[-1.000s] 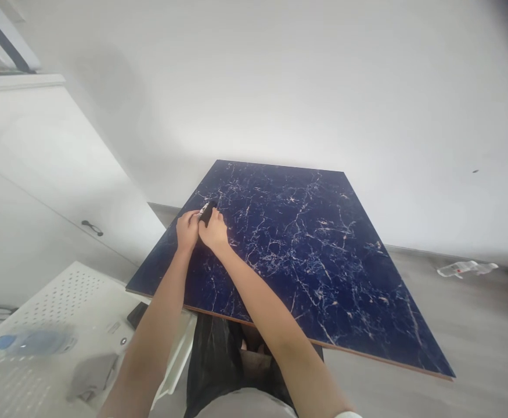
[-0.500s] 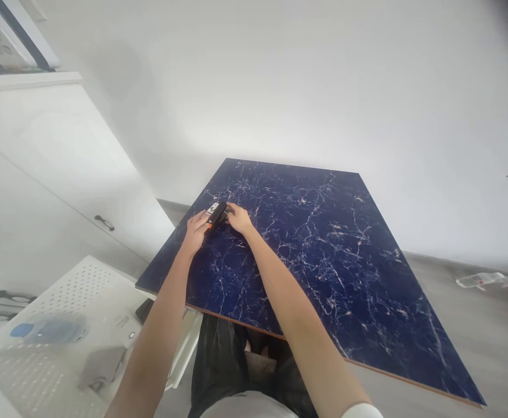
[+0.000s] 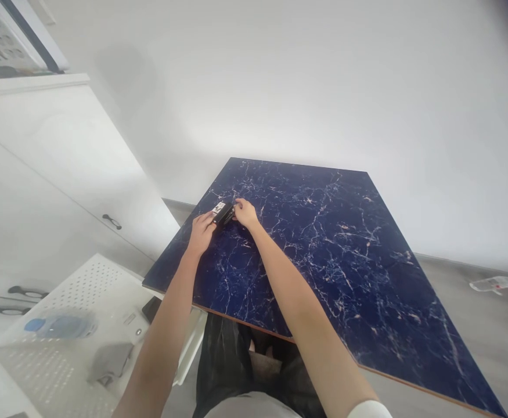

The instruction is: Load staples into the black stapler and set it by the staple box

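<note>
A small black box-shaped object (image 3: pixel 224 214) with a white label on top rests at the left part of the dark blue marble-patterned tabletop (image 3: pixel 314 249). My left hand (image 3: pixel 202 230) grips its left side, fingers on the label end and thumb near the front. My right hand (image 3: pixel 245 213) is at the box's right side, its fingers bent together against that edge. Whatever those fingertips pinch is too small and partly hidden to name. The exact kind of the black object does not show.
Left of the table stands a white cabinet (image 3: pixel 57 168) with black handles. Below it, a white perforated surface (image 3: pixel 83 284) bears a clear bottle with a blue cap (image 3: pixel 62 325) and a grey pouch (image 3: pixel 112 361). Clear plastic packaging (image 3: pixel 497 284) lies on the floor at right.
The whole view has shifted slightly, so everything sits further right. An orange part by my left thumb no longer shows. My right fingers have curled a little more beside the black box.
</note>
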Tool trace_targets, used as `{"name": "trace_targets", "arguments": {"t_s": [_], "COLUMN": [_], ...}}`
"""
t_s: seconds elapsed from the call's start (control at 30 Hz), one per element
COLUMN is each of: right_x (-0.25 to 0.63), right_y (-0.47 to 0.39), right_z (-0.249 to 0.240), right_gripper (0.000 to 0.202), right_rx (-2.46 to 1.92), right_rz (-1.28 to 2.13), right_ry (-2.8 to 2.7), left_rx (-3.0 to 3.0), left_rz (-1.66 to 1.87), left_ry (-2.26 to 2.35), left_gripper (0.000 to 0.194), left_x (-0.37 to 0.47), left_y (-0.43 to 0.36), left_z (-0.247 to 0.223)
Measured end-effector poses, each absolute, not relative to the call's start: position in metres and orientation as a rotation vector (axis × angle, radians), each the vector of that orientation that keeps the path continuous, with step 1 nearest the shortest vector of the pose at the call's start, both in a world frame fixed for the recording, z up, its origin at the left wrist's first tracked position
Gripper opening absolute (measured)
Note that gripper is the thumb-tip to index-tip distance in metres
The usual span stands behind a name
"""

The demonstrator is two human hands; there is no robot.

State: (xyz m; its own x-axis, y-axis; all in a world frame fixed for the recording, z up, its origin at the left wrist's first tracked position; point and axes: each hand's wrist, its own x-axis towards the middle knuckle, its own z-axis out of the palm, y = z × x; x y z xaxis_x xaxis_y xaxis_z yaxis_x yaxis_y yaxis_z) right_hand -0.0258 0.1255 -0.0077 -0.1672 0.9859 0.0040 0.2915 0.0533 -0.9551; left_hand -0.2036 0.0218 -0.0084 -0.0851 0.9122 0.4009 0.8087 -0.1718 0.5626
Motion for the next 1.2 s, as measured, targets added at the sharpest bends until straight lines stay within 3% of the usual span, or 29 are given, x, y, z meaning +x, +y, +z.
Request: {"name": "trace_targets", "arguments": {"t_s": [0.17, 0.67, 0.87, 1.07, 1.2], "right_x": [-0.010, 0.013, 0.020, 0.017, 0.016], "right_y": [0.131, 0.129, 0.124, 0.116, 0.114], "right_z": [-0.006, -0.024, -0.023, -0.016, -0.014], "right_gripper": [0.022, 0.026, 0.037, 0.021, 0.021], "right_rx": [-1.365, -1.280, -1.184, -1.211, -1.252], "right_rz": [1.196, 0.965, 0.953, 0.854, 0.799], "right_ry": [-1.583, -1.553, -1.626, -1.676, -1.698], "left_rx": [2.191, 2.506, 2.617, 2.661, 2.596], "left_rz": [1.106, 1.248, 1.198, 1.274, 1.260], "left_ry": [1.957, 1.817, 1.749, 1.709, 1.748], "left_gripper": [0.022, 0.032, 0.037, 0.035, 0.036], "left_x": [-0.199, -0.192, -0.188, -0.188, -0.189], "left_y": [0.017, 0.016, 0.015, 0.016, 0.017], "left_z": [-0.003, -0.005, -0.003, -0.005, -0.006]}}
